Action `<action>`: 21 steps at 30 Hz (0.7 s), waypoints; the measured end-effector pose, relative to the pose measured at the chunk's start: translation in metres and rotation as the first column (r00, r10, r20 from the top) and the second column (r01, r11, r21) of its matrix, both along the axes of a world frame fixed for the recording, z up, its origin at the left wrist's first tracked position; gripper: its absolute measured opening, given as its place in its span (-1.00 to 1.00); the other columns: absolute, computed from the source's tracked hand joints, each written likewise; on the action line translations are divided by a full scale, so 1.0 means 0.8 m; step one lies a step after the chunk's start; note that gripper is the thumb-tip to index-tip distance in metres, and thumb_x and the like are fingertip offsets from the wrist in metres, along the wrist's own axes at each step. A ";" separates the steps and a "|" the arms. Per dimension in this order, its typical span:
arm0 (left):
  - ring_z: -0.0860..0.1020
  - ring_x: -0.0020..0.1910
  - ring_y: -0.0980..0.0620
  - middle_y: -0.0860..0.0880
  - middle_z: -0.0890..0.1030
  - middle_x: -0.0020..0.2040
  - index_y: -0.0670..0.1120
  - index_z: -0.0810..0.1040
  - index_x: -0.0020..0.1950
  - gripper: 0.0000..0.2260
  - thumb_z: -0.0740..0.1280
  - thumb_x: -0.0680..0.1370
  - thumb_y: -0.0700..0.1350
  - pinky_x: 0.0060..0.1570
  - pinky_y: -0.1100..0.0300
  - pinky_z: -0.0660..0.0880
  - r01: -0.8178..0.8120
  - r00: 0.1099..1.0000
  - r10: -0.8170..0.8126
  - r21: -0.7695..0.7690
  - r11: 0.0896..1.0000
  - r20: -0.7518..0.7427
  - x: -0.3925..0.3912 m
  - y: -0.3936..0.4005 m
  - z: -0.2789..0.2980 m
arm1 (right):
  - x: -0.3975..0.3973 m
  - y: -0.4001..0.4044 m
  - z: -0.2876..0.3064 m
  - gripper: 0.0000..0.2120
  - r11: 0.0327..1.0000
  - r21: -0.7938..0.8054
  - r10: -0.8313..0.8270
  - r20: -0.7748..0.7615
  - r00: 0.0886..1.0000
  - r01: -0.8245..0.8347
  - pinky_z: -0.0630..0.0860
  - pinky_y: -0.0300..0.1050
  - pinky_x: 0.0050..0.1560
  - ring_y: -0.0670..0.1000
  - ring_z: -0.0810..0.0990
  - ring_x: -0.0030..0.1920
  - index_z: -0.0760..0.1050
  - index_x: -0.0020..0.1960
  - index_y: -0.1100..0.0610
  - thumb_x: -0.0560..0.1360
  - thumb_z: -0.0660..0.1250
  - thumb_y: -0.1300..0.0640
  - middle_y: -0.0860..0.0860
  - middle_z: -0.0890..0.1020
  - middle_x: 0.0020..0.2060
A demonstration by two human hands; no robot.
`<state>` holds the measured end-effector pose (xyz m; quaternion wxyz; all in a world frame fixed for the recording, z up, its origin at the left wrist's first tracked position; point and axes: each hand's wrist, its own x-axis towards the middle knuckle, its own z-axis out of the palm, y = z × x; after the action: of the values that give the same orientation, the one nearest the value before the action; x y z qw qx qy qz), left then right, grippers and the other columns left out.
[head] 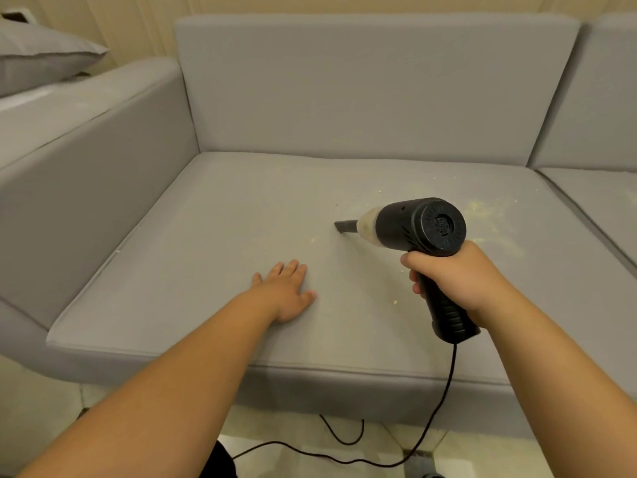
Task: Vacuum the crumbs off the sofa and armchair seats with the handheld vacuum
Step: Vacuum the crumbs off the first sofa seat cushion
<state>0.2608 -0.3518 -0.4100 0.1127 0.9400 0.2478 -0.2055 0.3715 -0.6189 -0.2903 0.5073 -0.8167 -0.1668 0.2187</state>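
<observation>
A black handheld vacuum [418, 226] with a pale dust cup and a narrow dark nozzle points left, its nozzle tip touching the grey sofa seat cushion [193, 243]. My right hand [455, 274] grips its pistol handle. My left hand [286, 292] lies flat, fingers straight, on the cushion to the left of the vacuum. Pale yellow crumbs [489, 215] are scattered over the right part of the seat, behind and right of the vacuum. One single crumb [395, 301] lies near the handle.
The vacuum's black cord [437, 405] hangs from the handle over the cushion's front edge and loops on the pale floor. The sofa armrest [89, 139] rises on the left, with a grey pillow [41, 53] beyond it. A second seat cushion [603, 198] adjoins on the right.
</observation>
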 end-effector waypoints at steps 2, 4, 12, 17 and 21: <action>-0.15 0.67 -0.02 0.10 -0.19 0.69 0.07 -0.17 0.70 -0.32 0.01 0.68 0.29 0.58 -0.28 -0.08 0.001 1.000 -0.001 0.001 1.000 0.002 0.000 -0.001 -0.001 | -0.004 -0.002 -0.002 -0.87 1.000 0.003 -0.030 0.032 0.999 0.030 0.62 0.05 -0.11 0.03 0.69 -0.36 0.63 -0.06 0.25 0.47 0.49 0.19 0.07 0.69 -0.32; -0.16 0.67 -0.02 0.10 -0.20 0.69 0.07 -0.17 0.70 -0.32 0.01 0.69 0.29 0.58 -0.28 -0.09 0.000 1.000 0.000 -0.005 1.000 0.004 -0.001 -0.002 -0.001 | -0.008 -0.003 -0.004 -0.87 1.000 0.008 -0.022 0.024 0.999 0.021 0.63 0.08 -0.10 0.04 0.69 -0.35 0.63 -0.06 0.26 0.47 0.50 0.19 0.08 0.69 -0.32; -0.17 0.67 -0.02 0.09 -0.20 0.69 0.06 -0.18 0.70 -0.33 0.00 0.69 0.27 0.59 -0.27 -0.12 0.003 1.000 -0.002 -0.021 1.000 0.009 -0.004 -0.003 0.002 | -0.022 0.010 -0.007 -0.85 0.975 -0.119 0.199 0.061 0.978 -0.190 0.67 0.15 0.06 0.11 0.71 -0.24 0.63 -0.20 0.21 0.46 0.48 0.13 0.10 0.73 -0.35; -0.16 0.67 -0.02 0.08 -0.20 0.69 0.06 -0.18 0.70 -0.33 0.00 0.69 0.27 0.59 -0.27 -0.10 0.011 1.000 -0.010 -0.017 1.000 0.014 -0.005 0.000 0.001 | -0.014 0.017 -0.013 -0.87 0.989 -0.108 0.106 0.050 0.993 -0.100 0.66 0.07 -0.03 0.12 0.72 -0.26 0.63 -0.18 0.18 0.45 0.48 0.11 0.10 0.73 -0.34; -0.16 0.67 -0.03 0.08 -0.21 0.69 0.07 -0.18 0.70 -0.32 0.00 0.68 0.29 0.57 -0.30 -0.12 0.021 1.000 -0.021 0.009 1.000 0.018 0.000 -0.003 -0.002 | 0.004 0.029 -0.019 -0.83 0.997 -0.051 -0.053 0.025 0.998 0.054 0.62 -0.04 -0.15 -0.01 0.72 -0.33 0.64 -0.05 0.23 0.45 0.49 0.13 0.07 0.72 -0.31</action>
<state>0.2610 -0.3544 -0.4119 0.1086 0.9449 0.2379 -0.1972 0.3746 -0.5960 -0.3057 0.4895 -0.8363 -0.1450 0.1999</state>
